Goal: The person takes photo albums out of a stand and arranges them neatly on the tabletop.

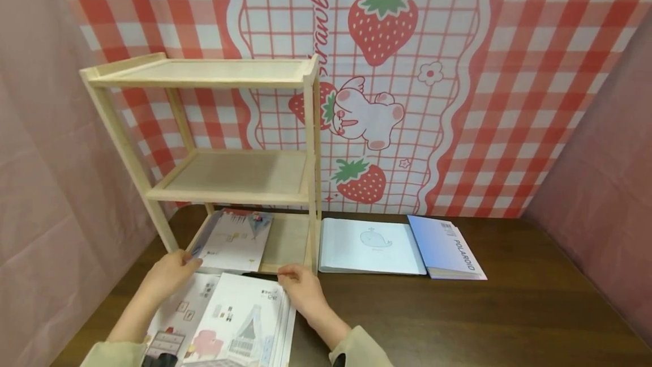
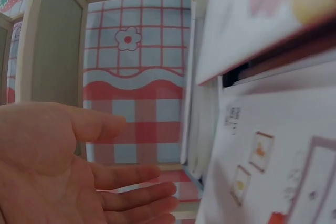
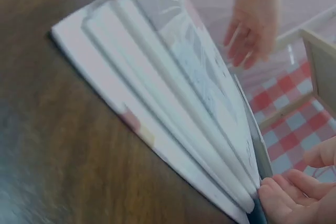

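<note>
A stack of white illustrated albums [image 1: 249,310] lies at the front, beside and partly over another album with picture-frame drawings [image 1: 185,304]. My left hand [image 1: 168,279] hovers by that album's far left side, just before the shelf's lower front corner. In the left wrist view its fingers are spread and hold nothing. My right hand [image 1: 308,296] touches the stack's far right corner with its fingertips. The right wrist view shows the thumb apart from the pages and the fingers [image 3: 289,190] against the corner. Another album [image 1: 236,239] lies on the bottom shelf, left side.
A three-tier wooden shelf [image 1: 229,197] stands at the back left of the dark wooden table [image 1: 458,321]. Right of it lie a white whale album [image 1: 372,248] and a blue album marked POLAROID [image 1: 445,248]. A strawberry-print cloth [image 1: 453,101] hangs behind.
</note>
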The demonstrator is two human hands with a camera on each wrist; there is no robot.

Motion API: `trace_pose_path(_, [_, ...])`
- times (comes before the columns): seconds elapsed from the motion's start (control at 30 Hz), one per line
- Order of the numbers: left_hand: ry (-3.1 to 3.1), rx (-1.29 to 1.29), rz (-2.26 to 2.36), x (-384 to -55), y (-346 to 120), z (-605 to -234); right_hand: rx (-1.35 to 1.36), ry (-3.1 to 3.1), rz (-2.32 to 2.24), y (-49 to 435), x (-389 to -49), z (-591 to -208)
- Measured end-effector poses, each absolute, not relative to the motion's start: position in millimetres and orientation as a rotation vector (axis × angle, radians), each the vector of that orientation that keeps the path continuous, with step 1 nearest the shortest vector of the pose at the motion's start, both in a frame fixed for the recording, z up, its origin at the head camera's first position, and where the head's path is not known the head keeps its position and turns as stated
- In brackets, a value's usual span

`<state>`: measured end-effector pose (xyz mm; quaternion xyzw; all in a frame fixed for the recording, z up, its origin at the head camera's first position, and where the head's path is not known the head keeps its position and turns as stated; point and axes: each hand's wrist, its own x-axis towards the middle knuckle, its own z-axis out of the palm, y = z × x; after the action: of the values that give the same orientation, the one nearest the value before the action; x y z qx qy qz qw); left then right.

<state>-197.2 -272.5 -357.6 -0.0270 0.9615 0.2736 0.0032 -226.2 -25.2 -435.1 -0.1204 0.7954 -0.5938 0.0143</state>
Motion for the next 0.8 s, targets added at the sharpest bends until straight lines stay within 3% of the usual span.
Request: trace_pose_path(0.8, [2.977,-0.200,0.748,-215,-281,-380,-0.467,2.064,-1.918,-33,-253,-435])
